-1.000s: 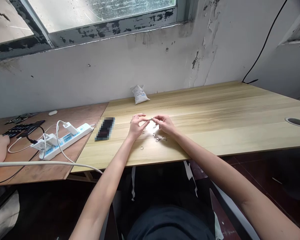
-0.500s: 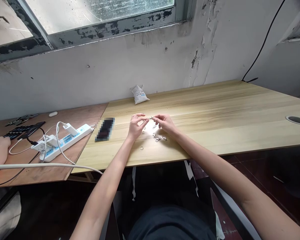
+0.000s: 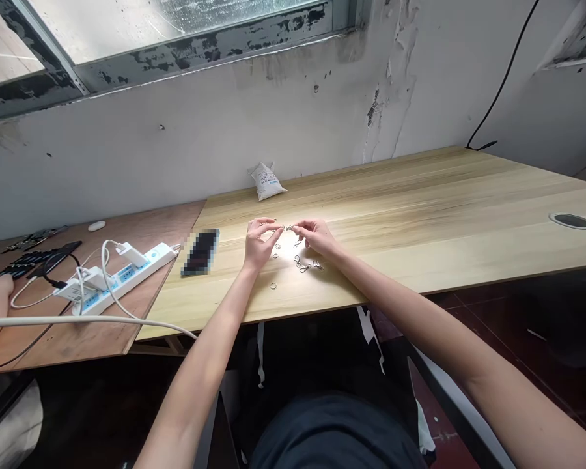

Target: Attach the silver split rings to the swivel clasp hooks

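Several clasps (image 3: 305,268) and rings (image 3: 273,285) lie loose on the table (image 3: 395,228), nearer than the white packet (image 3: 267,182), apparently the remaining work; closer to the packet, the right hand (image 3: 317,236) pinches one small metal piece (image 3: 289,227); whether the left hand (image 3: 258,245) grips it too, I cannot tell.

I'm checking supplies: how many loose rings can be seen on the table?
3 that I can make out: a far ring and a middle ring beside the left hand, plus a near ring toward the table's front edge. Others may be hidden.
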The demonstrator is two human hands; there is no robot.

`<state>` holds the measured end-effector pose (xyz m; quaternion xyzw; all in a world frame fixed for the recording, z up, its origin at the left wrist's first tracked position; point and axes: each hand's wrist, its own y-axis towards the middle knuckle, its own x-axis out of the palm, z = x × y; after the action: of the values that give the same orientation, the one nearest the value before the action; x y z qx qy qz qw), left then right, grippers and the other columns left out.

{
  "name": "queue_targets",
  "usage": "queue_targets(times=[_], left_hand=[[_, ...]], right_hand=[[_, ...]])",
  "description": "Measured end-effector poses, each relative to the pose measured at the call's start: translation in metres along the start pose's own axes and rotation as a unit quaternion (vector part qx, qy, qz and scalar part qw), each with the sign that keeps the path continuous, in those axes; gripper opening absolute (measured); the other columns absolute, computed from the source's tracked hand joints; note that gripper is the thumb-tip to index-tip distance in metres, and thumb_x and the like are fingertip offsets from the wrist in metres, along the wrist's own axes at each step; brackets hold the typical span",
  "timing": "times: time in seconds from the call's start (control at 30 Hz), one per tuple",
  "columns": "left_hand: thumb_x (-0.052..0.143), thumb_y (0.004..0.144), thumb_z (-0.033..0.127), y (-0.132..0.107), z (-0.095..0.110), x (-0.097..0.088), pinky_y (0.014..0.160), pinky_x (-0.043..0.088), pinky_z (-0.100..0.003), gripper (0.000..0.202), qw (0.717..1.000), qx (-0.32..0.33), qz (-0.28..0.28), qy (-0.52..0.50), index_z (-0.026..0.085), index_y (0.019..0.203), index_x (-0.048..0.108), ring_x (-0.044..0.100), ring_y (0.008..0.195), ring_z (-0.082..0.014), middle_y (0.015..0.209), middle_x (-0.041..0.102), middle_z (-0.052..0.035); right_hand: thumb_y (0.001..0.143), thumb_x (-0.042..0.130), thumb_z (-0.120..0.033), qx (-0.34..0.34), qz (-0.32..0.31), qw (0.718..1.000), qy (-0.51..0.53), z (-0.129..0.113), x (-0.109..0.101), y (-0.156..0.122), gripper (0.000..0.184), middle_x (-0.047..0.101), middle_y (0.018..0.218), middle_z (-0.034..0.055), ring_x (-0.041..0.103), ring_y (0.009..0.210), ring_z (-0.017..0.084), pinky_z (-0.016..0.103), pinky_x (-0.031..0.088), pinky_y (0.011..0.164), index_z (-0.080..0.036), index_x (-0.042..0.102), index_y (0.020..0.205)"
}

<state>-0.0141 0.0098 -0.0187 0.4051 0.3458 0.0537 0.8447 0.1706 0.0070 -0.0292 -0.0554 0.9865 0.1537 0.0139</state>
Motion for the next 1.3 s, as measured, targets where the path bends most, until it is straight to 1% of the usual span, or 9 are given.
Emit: queue_targets(times=[0.1,0.23,0.37,0.47,0.63,0.77,1.0,1.17,1.3], left_hand=[[0.065,0.086,0.028,-0.001,-0.002,0.001,0.093,0.043,-0.040,0.009,0.999,0.018,-0.020,0.038,0.023,0.080,0.068,0.055,0.106,-0.0225,0.103,0.065,-0.0045],[0.064,0.084,0.023,-0.002,-0.001,0.004,0.096,0.037,-0.044,0.010,0.992,0.045,-0.067,0.094,0.022,0.074,0.065,0.053,0.108,-0.0267,0.103,0.065,-0.0056],[0.061,0.081,0.017,-0.005,0.002,0.009,0.099,0.033,-0.046,0.010,0.985,0.057,-0.103,0.128,0.021,0.072,0.064,0.052,0.110,-0.0290,0.105,0.064,-0.0081],[0.063,0.078,0.018,-0.008,0.003,0.012,0.099,0.033,-0.046,0.007,0.983,0.054,-0.117,0.134,0.021,0.073,0.065,0.052,0.110,-0.0299,0.105,0.063,-0.0084],[0.064,0.081,0.025,-0.008,-0.002,0.013,0.091,0.037,-0.044,0.003,0.988,0.016,-0.104,0.111,0.023,0.081,0.067,0.055,0.105,-0.0280,0.105,0.065,-0.0062],[0.065,0.083,0.027,-0.007,-0.007,0.014,0.093,0.036,-0.043,0.006,0.992,-0.005,-0.106,0.074,0.024,0.077,0.067,0.057,0.104,-0.0257,0.102,0.067,-0.0032],[0.069,0.082,0.033,-0.007,-0.006,0.014,0.096,0.033,-0.044,0.009,0.993,-0.022,-0.111,0.033,0.024,0.080,0.069,0.058,0.103,-0.0250,0.101,0.068,-0.0025],[0.070,0.081,0.029,-0.004,-0.008,0.010,0.096,0.037,-0.043,0.005,0.995,-0.037,-0.095,0.012,0.024,0.079,0.070,0.058,0.104,-0.0246,0.100,0.068,-0.0032],[0.069,0.081,0.029,-0.001,-0.010,0.005,0.097,0.039,-0.043,0.006,0.996,-0.047,-0.072,0.005,0.024,0.078,0.070,0.059,0.104,-0.0238,0.100,0.067,-0.0037]], right_hand=[[0.077,0.066,-0.039,-0.008,0.010,1.000,-0.021,0.003,0.001,0.001,0.025,0.064,0.066,0.0029,0.054,0.056,0.011,0.023,0.044,0.050,-0.014,0.069,0.080],[0.080,0.063,-0.034,-0.029,0.021,0.997,-0.066,0.007,0.004,-0.002,0.022,0.069,0.073,0.0058,0.060,0.064,0.014,0.026,0.049,0.060,-0.014,0.070,0.079],[0.079,0.064,-0.027,-0.057,0.030,0.990,-0.126,0.006,0.007,-0.008,0.014,0.072,0.079,0.0058,0.063,0.073,0.017,0.028,0.048,0.070,-0.016,0.072,0.077],[0.078,0.065,-0.025,-0.070,0.040,0.984,-0.160,0.003,0.008,-0.010,0.009,0.072,0.081,0.0057,0.062,0.076,0.018,0.030,0.047,0.073,-0.019,0.071,0.075],[0.081,0.060,-0.031,-0.079,0.046,0.985,-0.149,0.001,0.007,-0.009,0.017,0.071,0.078,0.0061,0.061,0.070,0.017,0.029,0.047,0.068,-0.017,0.071,0.079],[0.082,0.058,-0.036,-0.071,0.043,0.990,-0.112,0.005,0.007,-0.006,0.024,0.071,0.077,0.0063,0.061,0.069,0.017,0.027,0.047,0.063,-0.016,0.070,0.081],[0.079,0.062,-0.038,-0.054,0.045,0.995,-0.065,0.011,0.008,-0.005,0.026,0.070,0.079,0.0081,0.061,0.070,0.016,0.028,0.048,0.063,-0.014,0.069,0.083],[0.078,0.063,-0.046,-0.027,0.049,0.997,-0.049,0.012,0.008,-0.004,0.032,0.066,0.072,0.0049,0.057,0.061,0.014,0.025,0.046,0.056,-0.014,0.067,0.082],[0.079,0.062,-0.048,0.001,0.040,0.998,-0.052,0.011,0.008,-0.005,0.033,0.060,0.063,0.0012,0.051,0.050,0.011,0.024,0.040,0.044,-0.016,0.064,0.080]])
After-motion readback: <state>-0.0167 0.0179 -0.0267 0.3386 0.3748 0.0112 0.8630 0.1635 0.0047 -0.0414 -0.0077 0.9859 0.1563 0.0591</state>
